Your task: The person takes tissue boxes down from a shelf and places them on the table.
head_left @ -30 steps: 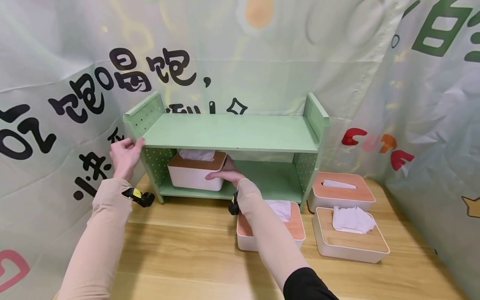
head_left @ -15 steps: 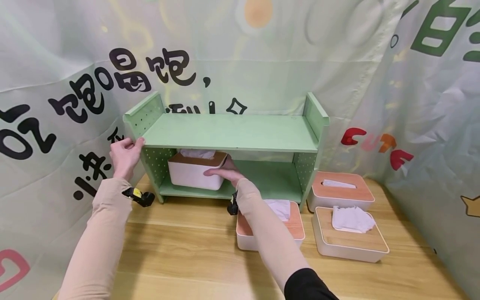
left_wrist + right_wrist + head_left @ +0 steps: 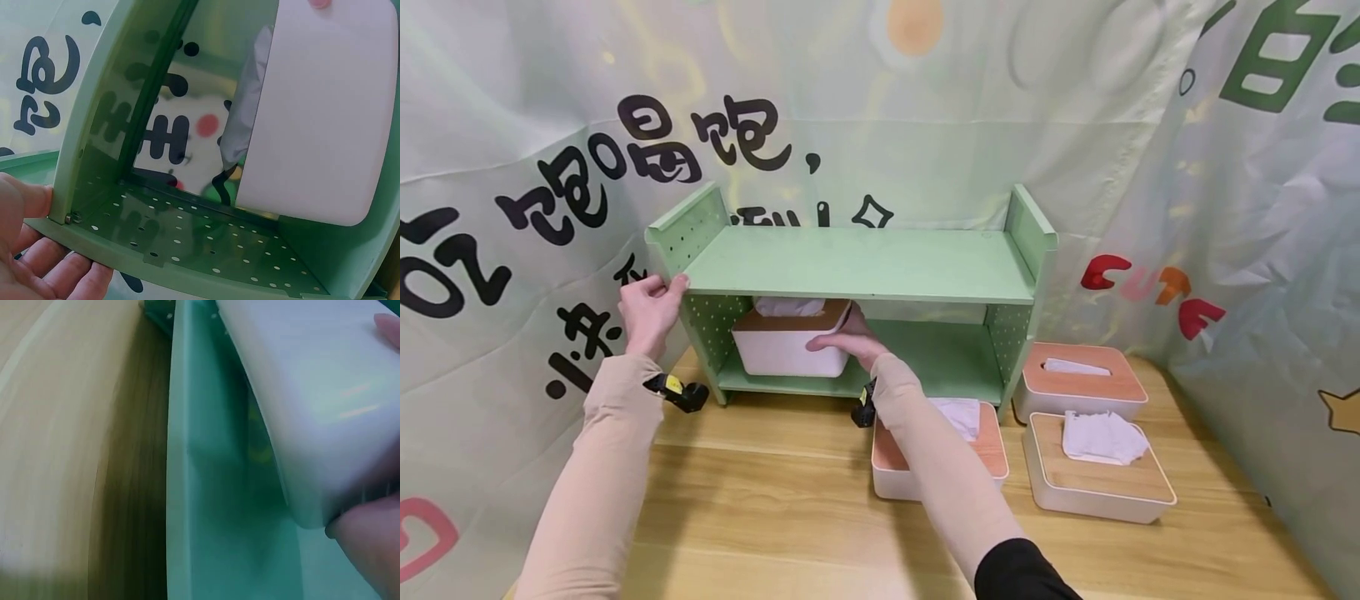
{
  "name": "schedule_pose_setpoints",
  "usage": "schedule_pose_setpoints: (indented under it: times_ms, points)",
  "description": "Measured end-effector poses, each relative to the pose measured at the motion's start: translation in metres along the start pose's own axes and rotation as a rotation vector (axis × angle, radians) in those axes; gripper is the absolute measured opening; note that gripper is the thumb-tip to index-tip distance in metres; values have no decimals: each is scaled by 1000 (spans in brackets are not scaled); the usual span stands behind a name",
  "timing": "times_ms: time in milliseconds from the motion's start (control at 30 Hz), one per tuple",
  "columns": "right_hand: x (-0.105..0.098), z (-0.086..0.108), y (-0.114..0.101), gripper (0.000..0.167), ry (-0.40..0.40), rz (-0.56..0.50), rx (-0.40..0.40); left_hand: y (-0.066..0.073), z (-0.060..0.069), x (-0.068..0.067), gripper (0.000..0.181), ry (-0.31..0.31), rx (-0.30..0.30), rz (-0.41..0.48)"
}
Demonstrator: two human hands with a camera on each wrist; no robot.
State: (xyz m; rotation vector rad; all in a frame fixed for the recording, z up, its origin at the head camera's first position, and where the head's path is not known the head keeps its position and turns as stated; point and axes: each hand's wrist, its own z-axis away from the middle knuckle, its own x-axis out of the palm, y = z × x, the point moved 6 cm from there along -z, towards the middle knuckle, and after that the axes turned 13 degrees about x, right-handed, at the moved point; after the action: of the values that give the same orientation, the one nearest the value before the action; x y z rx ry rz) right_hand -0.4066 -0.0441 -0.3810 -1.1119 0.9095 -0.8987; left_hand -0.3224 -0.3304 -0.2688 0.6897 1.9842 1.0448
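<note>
A white tissue box (image 3: 790, 354) with a wooden lid and a tissue sticking out is in the lower level of a green metal shelf (image 3: 865, 262), towards its left side. My right hand (image 3: 856, 337) grips the box's right end, thumb across the front and the other fingers mostly hidden behind. Whether the box touches the lower board, I cannot tell. At the shelf's left side panel, my left hand (image 3: 651, 315) holds the front edge; in the left wrist view, thumb and fingers (image 3: 65, 275) lie on either side of the perforated panel.
On the wooden table (image 3: 760, 508), a tissue box (image 3: 898, 483) stands before the shelf, partly behind my right forearm. Two more, a rear box (image 3: 1086, 392) and a front box (image 3: 1101, 487), stand right of the shelf. A printed cloth (image 3: 865, 108) hangs behind.
The tissue box in my right hand has shifted very slightly left and farther back. My left hand keeps its hold on the side panel.
</note>
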Motion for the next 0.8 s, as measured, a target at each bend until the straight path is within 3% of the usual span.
schedule_pose_setpoints:
  times_ms: [267, 500, 800]
  points:
    - [-1, 5, -4, 129, -2, 6, 14, 0, 0, 1, 49, -11, -12, 2]
    - [-3, 10, -14, 126, 19, 11, -58, 2, -1, 0, 49, -3, 0, 11]
    - [-4, 15, -9, 123, 57, 44, -24, 1, 1, 1, 51, -17, -9, 6]
